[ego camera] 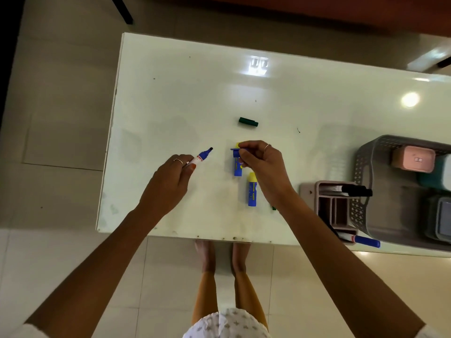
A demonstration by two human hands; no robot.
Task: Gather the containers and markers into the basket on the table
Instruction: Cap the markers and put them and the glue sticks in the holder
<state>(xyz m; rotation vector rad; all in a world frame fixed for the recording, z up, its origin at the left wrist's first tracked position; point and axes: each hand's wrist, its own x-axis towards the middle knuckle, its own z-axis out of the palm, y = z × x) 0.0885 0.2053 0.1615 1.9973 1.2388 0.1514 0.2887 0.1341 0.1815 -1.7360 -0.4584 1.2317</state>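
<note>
My left hand [170, 176] grips an uncapped blue marker [201, 157], its dark tip pointing up and to the right. My right hand [258, 162] pinches a blue marker cap [236, 151] just above a blue and yellow glue stick [237, 167] lying on the white table [183, 93]. A second blue and yellow glue stick [252, 190] lies just below my right hand. Farther back rests a green marker cap [248, 121]. The grey basket [366, 172] stands at the right edge and holds a pink container [414, 159], a teal one [434, 176] and a grey one [441, 220].
A pink divided organizer [335, 211] sits left of the basket, with a black marker [353, 190] at its top and a blue-capped marker [361, 240] at its bottom. A small green object [274, 207] peeks from under my right forearm. My bare feet stand below the table's near edge.
</note>
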